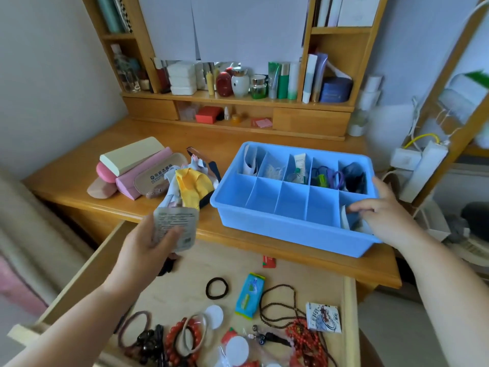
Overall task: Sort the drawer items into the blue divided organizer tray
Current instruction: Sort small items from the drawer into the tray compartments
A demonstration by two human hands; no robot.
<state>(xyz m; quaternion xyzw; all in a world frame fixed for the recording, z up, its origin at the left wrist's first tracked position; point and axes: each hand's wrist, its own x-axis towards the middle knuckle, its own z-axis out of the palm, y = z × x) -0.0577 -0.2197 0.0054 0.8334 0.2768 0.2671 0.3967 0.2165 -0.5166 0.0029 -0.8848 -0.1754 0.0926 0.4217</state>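
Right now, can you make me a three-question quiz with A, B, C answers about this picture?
1. Where is the black hair tie?
A. in the open drawer
B. in the tray
C. on the top shelf

2. What colour is the organizer tray?
A. red
B. blue
C. green

3. What is the left hand doing?
A. resting flat
B. holding a packet
C. pushing the drawer

Answers: 1 A, it lies on the drawer floor. 2 B, its walls are blue. 3 B, its fingers grip the printed packet.
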